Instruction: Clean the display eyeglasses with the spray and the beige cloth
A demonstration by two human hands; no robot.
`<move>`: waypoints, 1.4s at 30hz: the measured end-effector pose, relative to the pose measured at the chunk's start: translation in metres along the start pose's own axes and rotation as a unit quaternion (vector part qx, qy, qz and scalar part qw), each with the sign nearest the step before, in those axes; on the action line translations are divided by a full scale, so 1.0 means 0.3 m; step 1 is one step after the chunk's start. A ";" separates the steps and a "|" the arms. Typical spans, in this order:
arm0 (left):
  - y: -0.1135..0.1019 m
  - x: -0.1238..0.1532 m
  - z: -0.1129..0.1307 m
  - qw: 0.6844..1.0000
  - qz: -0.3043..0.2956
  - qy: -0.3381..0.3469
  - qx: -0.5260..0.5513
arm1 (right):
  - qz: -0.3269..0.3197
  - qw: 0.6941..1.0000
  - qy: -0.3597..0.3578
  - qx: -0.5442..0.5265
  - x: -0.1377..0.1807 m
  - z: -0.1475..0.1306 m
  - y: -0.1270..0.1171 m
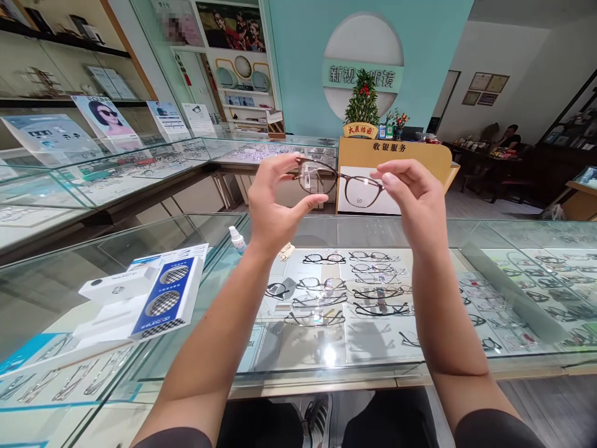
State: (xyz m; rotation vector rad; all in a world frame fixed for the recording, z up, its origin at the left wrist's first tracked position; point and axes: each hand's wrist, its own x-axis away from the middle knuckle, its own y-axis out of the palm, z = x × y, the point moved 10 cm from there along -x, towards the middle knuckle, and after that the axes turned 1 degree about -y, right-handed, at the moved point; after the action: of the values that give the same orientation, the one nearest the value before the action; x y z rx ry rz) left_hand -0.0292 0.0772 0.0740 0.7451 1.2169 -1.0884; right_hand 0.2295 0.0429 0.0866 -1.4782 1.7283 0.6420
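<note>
A pair of eyeglasses [341,176] with thin dark frames is held up in front of me, above the glass counter. My left hand [277,202] is closed on the left end of the frame, fingers at the top and the thumb under the lens. At the other end, my right hand [417,193] pinches the frame's outer corner between thumb and fingers. The glasses tilt slightly down to the right, and a white sticker-like mark shows on the left lens. Below lie several rows of eyeglasses [321,284] in the display counter [298,354].
A small white spray bottle [237,239] stands on the counter, left of my left forearm. Nearby is a white and blue display box [158,298]. A wooden cashier desk [396,162] with a plant [362,102] stands ahead. Far right, a person [510,138] sits at a table.
</note>
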 end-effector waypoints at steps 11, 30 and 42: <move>0.053 -0.041 0.158 0.982 -0.178 0.039 -0.041 | -0.200 0.976 -0.010 0.089 0.016 -0.026 0.104; 0.115 -0.002 -0.006 0.947 -0.190 -0.160 0.204 | -0.280 0.950 0.117 -0.075 0.051 0.119 0.207; -0.048 0.036 0.081 0.994 0.042 -0.102 -0.019 | -0.155 0.978 0.121 -0.066 0.035 0.183 0.151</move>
State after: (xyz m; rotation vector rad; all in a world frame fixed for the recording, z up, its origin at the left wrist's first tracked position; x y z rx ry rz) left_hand -0.0342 0.0475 0.0706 0.6330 1.0212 -1.0424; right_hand 0.1971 0.0887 0.0416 -1.9366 1.6050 0.4317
